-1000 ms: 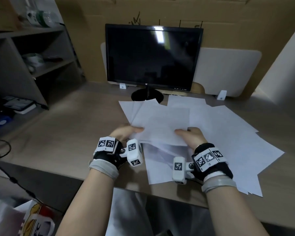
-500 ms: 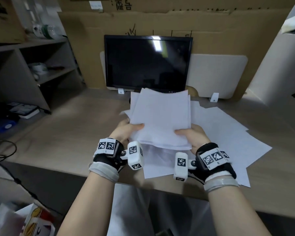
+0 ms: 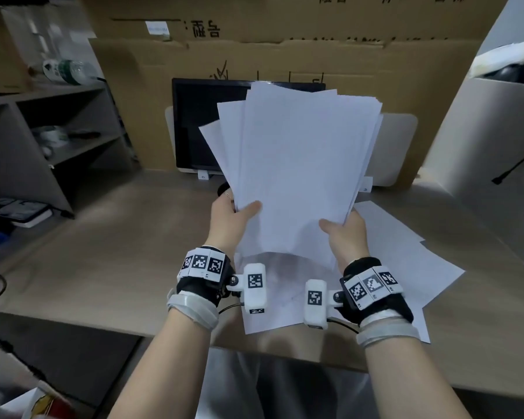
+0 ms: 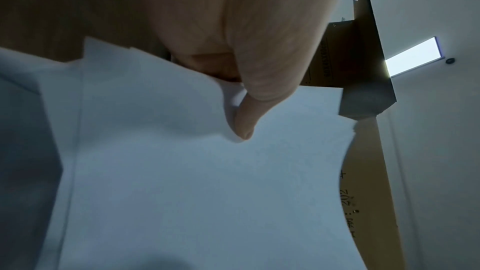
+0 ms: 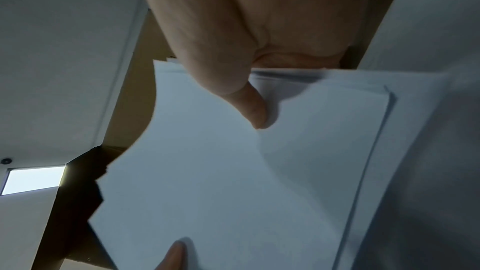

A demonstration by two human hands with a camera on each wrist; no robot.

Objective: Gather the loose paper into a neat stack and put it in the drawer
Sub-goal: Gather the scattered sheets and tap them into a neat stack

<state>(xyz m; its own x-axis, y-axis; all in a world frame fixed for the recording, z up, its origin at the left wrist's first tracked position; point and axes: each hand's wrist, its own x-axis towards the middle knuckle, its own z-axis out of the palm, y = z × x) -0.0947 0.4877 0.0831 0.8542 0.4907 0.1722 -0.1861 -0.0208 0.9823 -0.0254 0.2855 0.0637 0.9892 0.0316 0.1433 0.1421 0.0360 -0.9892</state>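
the bundle of paper (image 3: 300, 164) is up in the air over the desk (image 3: 109, 255), held almost upright in front of the monitor (image 3: 194, 122) and covering most of its right side. it's not squared up at all, the sheets fan out at the top and the left edges stick out in steps.

left hand (image 3: 227, 219) has the lower left edge, thumb flat on the front face and the rest of the fingers tucked behind the sheets, so pinching it. in the left wrist view the thumb (image 4: 249, 110) digs into the paper enough to dent it. the fingers behind are hidden, so i can't tell if they're spread or together.

right hand (image 3: 345, 237) does the same on the lower right edge, thumb on the front, fingers behind. the right wrist view shows that thumb (image 5: 249, 102) pressing the top sheet, with the edges of several sheets layered just beside it, and the tip of the other hand's thumb showing at the bottom.

more loose sheets (image 3: 406, 267) lie flat on the desk below and to the right of the hands, overlapping, with one corner hanging over the near edge.

further out there's a cardboard wall (image 3: 285, 55) behind the monitor, a white divider panel (image 3: 400, 146), and shelves (image 3: 43, 122) on the left with a book and odds and ends. i can't see a drawer in any view.
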